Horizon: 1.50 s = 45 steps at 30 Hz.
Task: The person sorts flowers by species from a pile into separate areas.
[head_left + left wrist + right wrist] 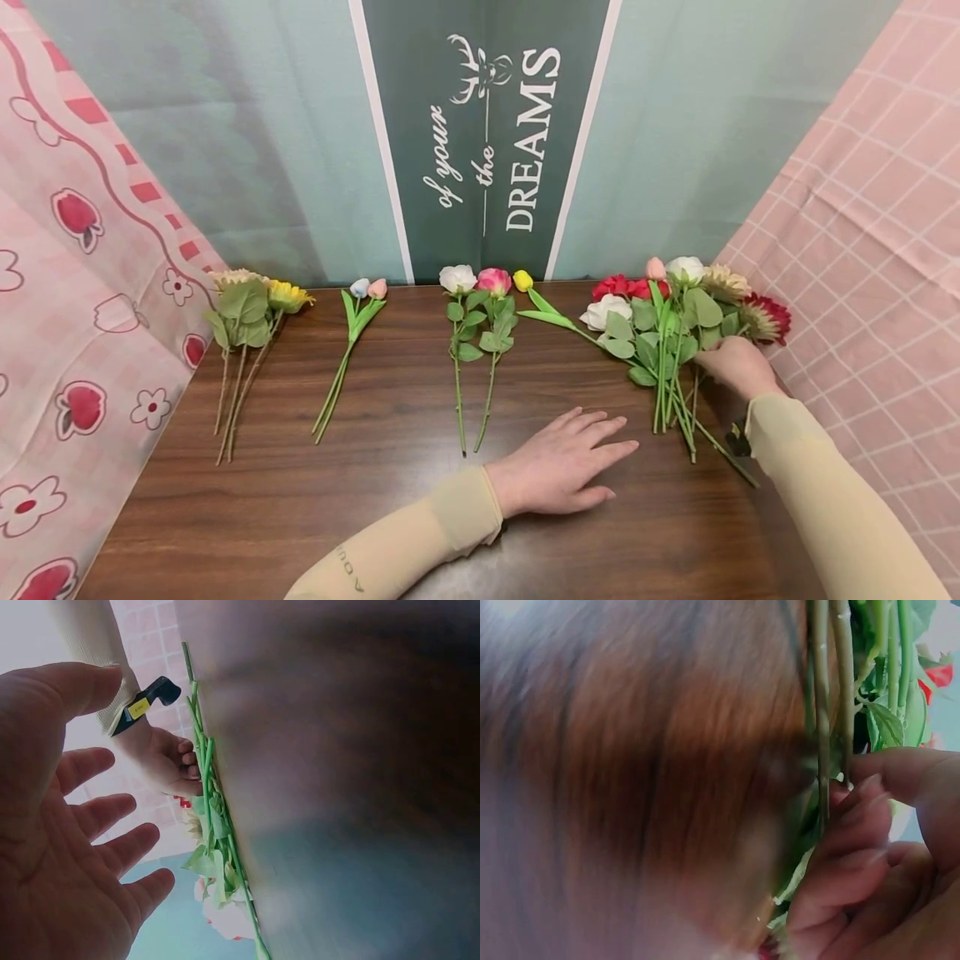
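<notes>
My right hand [738, 367] reaches into the right-hand pile of artificial flowers. In the right wrist view its thumb and curled fingers [847, 877] pinch a brownish flower stem [843, 690]; I cannot tell which bloom it belongs to. Around it lie a dark red and cream flower [767, 319], a beige flower [726, 283], white roses [604, 313], red blooms [615, 287], a pink tulip [656, 268] and crossed green stems [666, 392]. Left of this pile, my left hand [562, 467] is spread palm down close over the table, holding nothing.
Further left on the wooden table [570, 375] lie a yellow tulip [522, 281], a white rose [457, 279] beside a pink rose [493, 282], two small tulips [360, 288], and a bunch with a yellow flower [288, 296]. Fabric walls [885, 250] enclose the sides and back.
</notes>
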{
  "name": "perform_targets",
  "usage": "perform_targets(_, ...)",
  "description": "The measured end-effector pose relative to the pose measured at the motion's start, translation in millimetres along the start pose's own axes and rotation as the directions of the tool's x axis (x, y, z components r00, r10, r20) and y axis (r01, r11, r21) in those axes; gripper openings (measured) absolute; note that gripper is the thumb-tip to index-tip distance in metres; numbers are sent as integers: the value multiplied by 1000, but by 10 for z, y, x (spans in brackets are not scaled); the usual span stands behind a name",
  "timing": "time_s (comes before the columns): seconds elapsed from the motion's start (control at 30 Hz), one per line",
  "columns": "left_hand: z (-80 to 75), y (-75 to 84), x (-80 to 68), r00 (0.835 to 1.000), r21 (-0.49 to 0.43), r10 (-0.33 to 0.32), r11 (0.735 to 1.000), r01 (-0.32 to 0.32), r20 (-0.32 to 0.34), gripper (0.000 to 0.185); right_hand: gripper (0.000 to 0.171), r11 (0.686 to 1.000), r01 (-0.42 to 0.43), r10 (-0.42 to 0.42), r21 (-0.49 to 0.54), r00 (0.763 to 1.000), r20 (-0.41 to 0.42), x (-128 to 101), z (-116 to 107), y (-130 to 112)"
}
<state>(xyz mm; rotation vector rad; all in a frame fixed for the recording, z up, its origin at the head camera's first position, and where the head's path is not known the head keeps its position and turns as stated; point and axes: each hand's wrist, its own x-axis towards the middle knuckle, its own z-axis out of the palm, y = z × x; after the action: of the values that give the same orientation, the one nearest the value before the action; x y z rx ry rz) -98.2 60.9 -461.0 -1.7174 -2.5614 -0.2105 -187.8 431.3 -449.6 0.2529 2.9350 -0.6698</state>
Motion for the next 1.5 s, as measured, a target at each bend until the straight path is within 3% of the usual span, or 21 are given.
perform_targets(0.2, 7, -36, -18, 1000, -42, -7, 999, 7, -3, 66, 34, 985, -35, 32, 167, 999, 22, -50, 28, -30)
perform_targets(0.53, -12, -141, -33, 999, -80, -28, 996, 26, -31, 65, 34, 988, 31, -10, 154, 991, -133, -138, -51, -111)
perform_targets(0.7, -26, -246, -103, 991, -172, -116, 980, 103, -67, 59, 35, 976, 84, -37, 201, 973, -230, -168, -32, -362)
perform_targets(0.8, -60, -353, -168, 975, -267, -205, 947, 177, -83, 54, 37, 941, 146, -64, 306, 963, -263, -180, 59, -643)
perform_targets(0.9, -99, -479, -237, 942, -385, -324, 883, 268, -88, 49, 37, 861, 202, -89, 467, 963, -253, -190, 199, -993)
perform_targets(0.97, -115, -565, -282, 905, -492, -414, 809, 320, -92, 46, 36, 793, 220, -107, 567, 968, -226, -196, 299, -1247)
perform_targets(1.07, -127, -687, -346, 841, -669, -535, 653, 355, -77, 41, 33, 674, 240, -147, 699, 970, -192, -224, 465, -1610)
perform_targets(1.13, -127, -750, -382, 802, -762, -596, 541, 355, -50, 40, 31, 612, 247, -180, 752, 969, -171, -243, 576, -1817)
perform_targets(1.2, -123, -798, -408, 774, -818, -632, 460, 344, -30, 38, 28, 554, 249, -213, 794, 965, -155, -266, 680, -1987)
perform_targets(1.27, -119, -825, -424, 760, -851, -649, 411, 326, -22, 35, 28, 517, 249, -240, 819, 960, -141, -288, 768, -2117)
perform_targets(1.33, -117, -840, -425, 755, -875, -655, 380, 301, -25, 31, 28, 501, 251, -258, 828, 957, -134, -306, 836, -2204)
perform_targets(1.5, -114, -858, -388, 753, -920, -657, 315, 234, -33, 23, 32, 520, 252, -268, 816, 955, -123, -347, 911, -2294)
